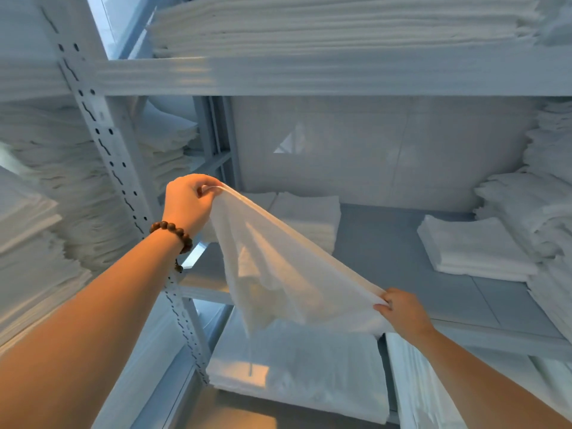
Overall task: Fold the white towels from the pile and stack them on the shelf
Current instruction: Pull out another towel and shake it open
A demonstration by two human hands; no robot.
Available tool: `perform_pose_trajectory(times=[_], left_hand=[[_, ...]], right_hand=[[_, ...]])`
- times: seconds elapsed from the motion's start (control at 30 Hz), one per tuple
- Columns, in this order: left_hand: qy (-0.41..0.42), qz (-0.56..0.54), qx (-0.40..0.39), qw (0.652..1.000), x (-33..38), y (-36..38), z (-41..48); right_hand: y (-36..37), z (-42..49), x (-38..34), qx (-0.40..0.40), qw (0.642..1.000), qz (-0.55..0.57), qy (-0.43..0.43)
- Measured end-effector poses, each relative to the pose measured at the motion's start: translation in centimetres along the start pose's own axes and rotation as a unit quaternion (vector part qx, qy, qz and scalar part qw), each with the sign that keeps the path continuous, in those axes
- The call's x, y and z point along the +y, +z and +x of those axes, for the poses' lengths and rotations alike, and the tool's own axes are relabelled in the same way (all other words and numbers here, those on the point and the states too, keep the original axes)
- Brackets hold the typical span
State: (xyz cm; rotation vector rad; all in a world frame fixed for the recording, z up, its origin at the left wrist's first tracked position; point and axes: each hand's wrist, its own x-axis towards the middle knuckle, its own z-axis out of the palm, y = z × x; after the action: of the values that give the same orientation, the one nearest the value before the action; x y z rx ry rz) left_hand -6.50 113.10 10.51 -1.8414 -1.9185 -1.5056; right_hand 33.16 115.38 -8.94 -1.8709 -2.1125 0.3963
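Note:
A white towel (278, 267) hangs stretched in the air in front of the shelf unit. My left hand (188, 202), with a bead bracelet on the wrist, grips one upper corner up high. Lower and to the right, my right hand (402, 311) pinches the other end of the same edge. The cloth sags between them and drapes down over the shelf's front edge. Behind it the grey middle shelf (387, 243) carries a folded stack (309, 218) at the back left and another folded stack (476, 246) at the right.
A perforated metal upright (102, 134) stands left of my left arm. Tall stacks of white linen (46, 187) fill the left bay, the top shelf (340, 23) and the far right (551, 193). More folded linen (297, 373) lies on the lower shelf.

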Motion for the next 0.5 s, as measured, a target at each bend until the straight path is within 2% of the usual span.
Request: perform_pose_trajectory(times=[0.37,0.5], left_hand=[[-0.025,0.046,-0.013,0.999,-3.3,-3.9,-1.9],[-0.082,0.042,-0.035,0.995,-3.8,-3.9,-2.9]], right_hand=[[-3.6,-3.3,3.6,0.026,0.999,0.009,0.04],[-6.2,-3.0,3.6,0.046,0.997,0.046,0.05]])
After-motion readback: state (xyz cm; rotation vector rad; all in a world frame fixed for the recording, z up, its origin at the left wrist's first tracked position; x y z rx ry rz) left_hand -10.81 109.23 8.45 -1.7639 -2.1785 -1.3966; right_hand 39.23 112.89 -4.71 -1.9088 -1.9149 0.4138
